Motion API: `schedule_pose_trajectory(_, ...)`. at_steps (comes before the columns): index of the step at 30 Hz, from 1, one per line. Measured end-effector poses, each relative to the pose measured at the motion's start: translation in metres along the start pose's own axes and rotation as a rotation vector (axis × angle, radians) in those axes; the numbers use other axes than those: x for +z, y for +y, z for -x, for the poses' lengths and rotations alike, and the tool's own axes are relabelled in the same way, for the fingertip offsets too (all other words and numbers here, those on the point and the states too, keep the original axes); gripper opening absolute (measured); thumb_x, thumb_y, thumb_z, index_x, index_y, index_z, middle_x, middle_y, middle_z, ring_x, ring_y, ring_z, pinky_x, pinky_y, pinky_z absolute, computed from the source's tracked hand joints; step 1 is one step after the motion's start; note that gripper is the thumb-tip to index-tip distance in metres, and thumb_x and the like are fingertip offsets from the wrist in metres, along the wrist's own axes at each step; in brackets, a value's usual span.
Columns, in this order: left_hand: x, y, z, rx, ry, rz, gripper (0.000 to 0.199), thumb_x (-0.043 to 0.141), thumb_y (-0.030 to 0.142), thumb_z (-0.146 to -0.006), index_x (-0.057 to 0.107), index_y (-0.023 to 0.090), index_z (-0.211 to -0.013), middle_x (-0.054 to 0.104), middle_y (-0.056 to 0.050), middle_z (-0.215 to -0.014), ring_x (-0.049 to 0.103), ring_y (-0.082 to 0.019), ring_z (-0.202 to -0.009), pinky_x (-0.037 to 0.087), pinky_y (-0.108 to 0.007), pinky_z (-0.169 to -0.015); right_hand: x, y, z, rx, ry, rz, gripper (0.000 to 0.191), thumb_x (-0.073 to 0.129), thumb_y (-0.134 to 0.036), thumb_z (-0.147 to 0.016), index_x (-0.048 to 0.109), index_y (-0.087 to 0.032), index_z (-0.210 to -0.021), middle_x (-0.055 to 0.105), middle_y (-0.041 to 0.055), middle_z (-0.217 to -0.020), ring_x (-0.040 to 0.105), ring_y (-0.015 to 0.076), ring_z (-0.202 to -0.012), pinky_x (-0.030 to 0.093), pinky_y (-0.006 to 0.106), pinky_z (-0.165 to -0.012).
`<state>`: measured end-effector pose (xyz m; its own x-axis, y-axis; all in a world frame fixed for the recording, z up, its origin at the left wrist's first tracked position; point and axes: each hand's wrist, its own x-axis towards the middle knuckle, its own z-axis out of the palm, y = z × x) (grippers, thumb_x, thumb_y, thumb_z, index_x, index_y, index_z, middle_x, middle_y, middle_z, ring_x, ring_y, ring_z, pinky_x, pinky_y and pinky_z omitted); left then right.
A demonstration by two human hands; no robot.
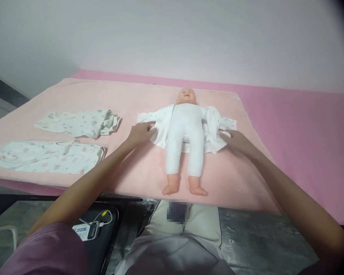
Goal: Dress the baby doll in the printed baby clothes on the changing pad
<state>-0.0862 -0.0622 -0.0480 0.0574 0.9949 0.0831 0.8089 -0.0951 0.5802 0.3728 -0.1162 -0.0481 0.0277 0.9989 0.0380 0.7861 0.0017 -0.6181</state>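
Observation:
A baby doll (185,126) with a white cloth body lies on its back, feet toward me. Its arms are in the sleeves of a white baby shirt (161,131), which is spread open at the front and lies partly under the torso. At the shirt's left edge, my left hand (141,133) is closed with the fabric between its fingers. On the other side my right hand (236,141) pinches the opposite edge, just below the sleeve cuff. The shirt's back is hidden under the doll.
Two folded printed baby garments, an upper one (74,123) and a lower one (48,156), lie on the peach pad (126,89) at left. A pink mat (298,145) extends to the right. Below the table, a black chair (103,244) holds a white device with a cable (87,231).

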Motion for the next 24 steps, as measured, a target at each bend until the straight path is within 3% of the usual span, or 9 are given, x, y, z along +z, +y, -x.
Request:
schedule_pose_trajectory(2,-0.008,0.022,-0.009,-0.012,0.103,0.170,0.034,0.059,0.046,-0.105,0.046,0.025,-0.082,0.057,-0.005,-0.081,0.063,-0.029,-0.092,0.054,-0.044,-0.090,-0.012,-0.028,-0.014,0.013,0.171,-0.154,0.047,0.056,-0.069,-0.108,0.068,-0.025,-0.095,0.074,0.0115,-0.094,0.070,0.0320,-0.088,0.058,0.044,-0.077)
schedule_pose_trajectory(4,-0.010,0.054,-0.008,0.108,0.237,0.289,0.034,0.052,0.048,-0.112,0.045,0.026,-0.088,0.058,-0.003,-0.087,0.062,-0.025,-0.090,0.054,-0.041,-0.086,-0.014,-0.066,-0.021,-0.098,0.329,-0.210,0.055,0.043,-0.072,-0.115,0.070,-0.024,-0.108,0.073,0.0131,-0.102,0.070,0.0319,-0.095,0.058,0.045,-0.081)
schedule_pose_trajectory(6,-0.004,0.084,0.005,0.327,0.186,0.306,0.031,0.054,0.049,-0.113,0.048,0.026,-0.093,0.063,-0.004,-0.095,0.065,-0.025,-0.093,0.056,-0.041,-0.089,-0.004,-0.105,-0.016,-0.302,0.295,-0.162,0.058,0.038,-0.073,-0.118,0.069,-0.024,-0.119,0.072,0.0128,-0.106,0.069,0.0322,-0.101,0.058,0.045,-0.087)
schedule_pose_trajectory(8,0.005,0.100,0.027,0.491,0.034,0.219,0.026,0.064,0.049,-0.107,0.053,0.026,-0.099,0.068,-0.006,-0.101,0.067,-0.028,-0.097,0.058,-0.045,-0.092,0.015,-0.130,0.000,-0.538,0.114,-0.075,0.046,0.049,-0.067,-0.117,0.068,-0.025,-0.122,0.071,0.0114,-0.106,0.066,0.0323,-0.102,0.056,0.047,-0.093)
schedule_pose_trajectory(10,0.012,0.095,0.051,0.542,-0.028,0.130,0.027,0.072,0.049,-0.102,0.056,0.027,-0.107,0.070,-0.008,-0.107,0.068,-0.031,-0.100,0.058,-0.048,-0.092,0.035,-0.134,0.020,-0.700,-0.021,0.021,0.030,0.060,-0.056,-0.115,0.066,-0.026,-0.118,0.071,0.0100,-0.108,0.064,0.0312,-0.102,0.052,0.047,-0.098)
schedule_pose_trajectory(14,0.013,0.055,0.080,0.495,-0.050,0.104,0.021,0.060,0.049,-0.113,0.060,0.029,-0.119,0.072,-0.008,-0.108,0.069,-0.030,-0.097,0.057,-0.048,-0.086,0.056,-0.106,0.050,-0.716,0.043,0.072,0.019,0.057,-0.037,-0.115,0.055,-0.026,-0.100,0.065,0.0092,-0.102,0.059,0.0294,-0.094,0.048,0.044,-0.090)
schedule_pose_trajectory(17,0.011,0.037,0.083,0.595,0.005,0.027,0.016,0.053,0.043,-0.116,0.060,0.028,-0.113,0.072,-0.007,-0.103,0.068,-0.029,-0.093,0.054,-0.046,-0.082,0.054,-0.094,0.057,-0.793,0.090,0.106,0.022,0.054,-0.029,-0.115,0.050,-0.026,-0.094,0.061,0.0068,-0.091,0.054,0.0274,-0.085,0.044,0.042,-0.084)
schedule_pose_trajectory(20,0.009,0.033,0.082,0.761,0.097,-0.053,0.021,0.050,0.037,-0.119,0.061,0.025,-0.106,0.074,-0.008,-0.098,0.064,-0.026,-0.086,0.049,-0.043,-0.079,0.042,-0.097,0.060,-0.932,0.135,0.097,0.020,0.059,-0.025,-0.114,0.053,-0.025,-0.095,0.061,0.0052,-0.088,0.051,0.0250,-0.083,0.043,0.040,-0.082)
schedule_pose_trajectory(24,0.003,0.040,0.077,0.798,0.074,-0.025,0.032,0.047,0.043,-0.123,0.063,0.024,-0.103,0.074,-0.008,-0.099,0.063,-0.026,-0.089,0.049,-0.043,-0.085,0.029,-0.102,0.056,-0.910,-0.001,0.040,0.021,0.067,-0.037,-0.116,0.061,-0.024,-0.101,0.068,0.0043,-0.094,0.059,0.0234,-0.087,0.044,0.040,-0.088)
